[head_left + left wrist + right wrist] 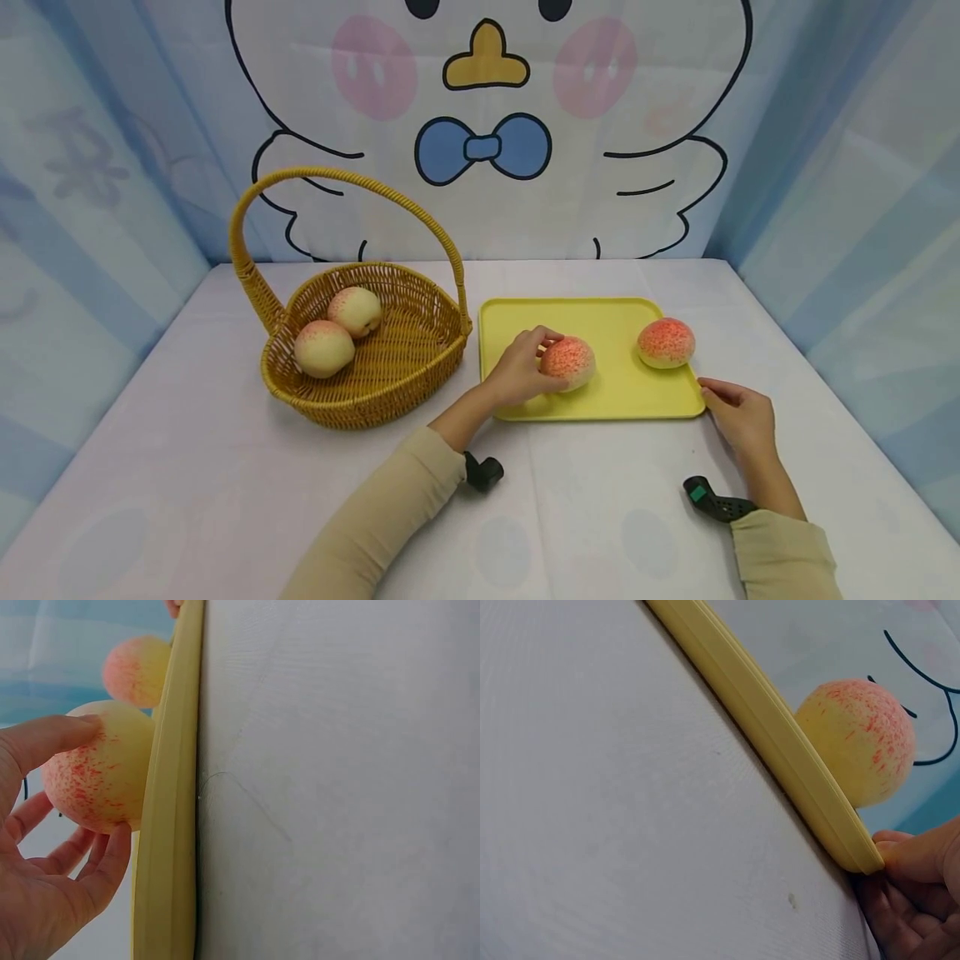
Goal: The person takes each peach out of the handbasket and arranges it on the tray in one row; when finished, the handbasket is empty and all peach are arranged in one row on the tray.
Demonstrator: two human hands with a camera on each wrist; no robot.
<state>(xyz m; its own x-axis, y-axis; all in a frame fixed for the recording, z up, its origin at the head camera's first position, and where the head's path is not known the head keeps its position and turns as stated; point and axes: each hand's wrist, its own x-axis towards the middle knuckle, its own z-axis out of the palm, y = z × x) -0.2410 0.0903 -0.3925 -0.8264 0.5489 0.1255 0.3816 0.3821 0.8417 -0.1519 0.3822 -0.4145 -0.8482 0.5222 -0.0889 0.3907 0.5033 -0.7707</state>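
My left hand grips a red-speckled peach on the left half of a yellow tray. In the left wrist view the thumb lies across one side of this peach and the other fingers curl about the opposite side. At the tray's near right corner, my right hand pinches the rim between thumb and fingers, as the right wrist view of the tray edge shows. A second peach sits at the tray's right end, just beyond that hand, touched by neither hand.
Left of the tray stands a woven basket with a tall arched handle. Two paler peaches lie in its left part, one peach in front of the other. A white cloth covers the table; printed curtains close off the back and sides.
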